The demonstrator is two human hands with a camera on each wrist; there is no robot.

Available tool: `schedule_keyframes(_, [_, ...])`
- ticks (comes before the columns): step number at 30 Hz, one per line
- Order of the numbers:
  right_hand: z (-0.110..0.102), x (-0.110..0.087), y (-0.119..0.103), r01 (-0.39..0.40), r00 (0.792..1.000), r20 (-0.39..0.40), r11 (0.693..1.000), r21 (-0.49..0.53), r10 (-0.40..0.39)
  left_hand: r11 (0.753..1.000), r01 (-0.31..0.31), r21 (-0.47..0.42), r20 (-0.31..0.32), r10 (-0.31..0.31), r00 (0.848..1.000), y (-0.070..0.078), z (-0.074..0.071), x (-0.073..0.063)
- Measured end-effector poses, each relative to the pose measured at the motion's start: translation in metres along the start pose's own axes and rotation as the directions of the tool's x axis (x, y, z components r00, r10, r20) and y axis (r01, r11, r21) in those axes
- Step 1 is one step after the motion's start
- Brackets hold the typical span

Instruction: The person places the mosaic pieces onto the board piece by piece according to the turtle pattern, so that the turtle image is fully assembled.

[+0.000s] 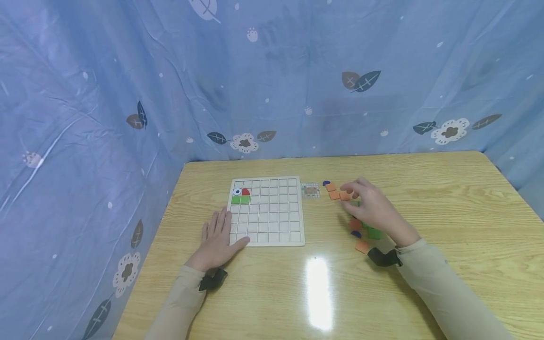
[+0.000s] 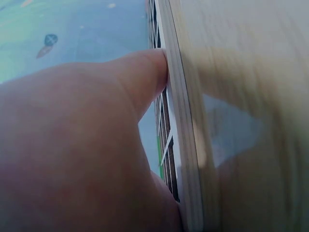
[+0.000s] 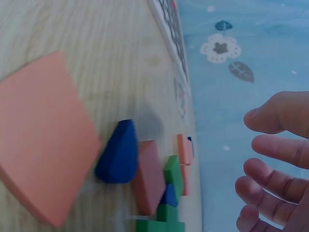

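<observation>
Orange tiles (image 1: 335,195) near right hand (image 1: 371,205), board (image 1: 274,217) against left hand (image 1: 214,248), thumbs (image 3: 280,113) apart from fingers (image 3: 280,150)

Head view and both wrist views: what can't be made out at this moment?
- Fine detail of the picture on the small card: head view, too small; right wrist view, seen nearly edge-on.
- Exact count of loose tiles: head view, the right hand covers part of the group.
- Layout of tiles on the board: left wrist view, nearly edge-on and partly behind the left hand.
- Right hand's palm: right wrist view, cut off by the right edge.
</observation>
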State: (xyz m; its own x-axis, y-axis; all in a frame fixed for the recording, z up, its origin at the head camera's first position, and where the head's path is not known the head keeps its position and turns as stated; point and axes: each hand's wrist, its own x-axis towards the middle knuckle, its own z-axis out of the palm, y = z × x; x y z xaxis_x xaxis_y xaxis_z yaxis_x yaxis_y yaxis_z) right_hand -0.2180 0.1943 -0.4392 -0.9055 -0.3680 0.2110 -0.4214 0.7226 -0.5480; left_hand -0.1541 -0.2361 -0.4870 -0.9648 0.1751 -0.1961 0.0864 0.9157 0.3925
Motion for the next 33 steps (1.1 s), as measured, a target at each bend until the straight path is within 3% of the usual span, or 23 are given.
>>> schedule_keyframes(10, [0.008,0.001,0.008,-0.038,0.998,0.055,0.999,-0.003,0.038,1.000,0.007,0.007,0.024,-0.007,1.000,0.001,-0.002,-0.001])
schedule_keyframes(20, [0.016,0.000,0.007,-0.012,0.996,0.082,0.993,-0.115,0.021,1.000,0.015,0.018,0.040,-0.015,0.999,0.000,-0.002,0.000])
schedule_keyframes(33, [0.022,-0.001,0.013,-0.022,0.992,0.121,0.994,-0.104,0.035,1.000,0.010,0.005,0.034,-0.010,0.999,0.000,-0.002,0.000])
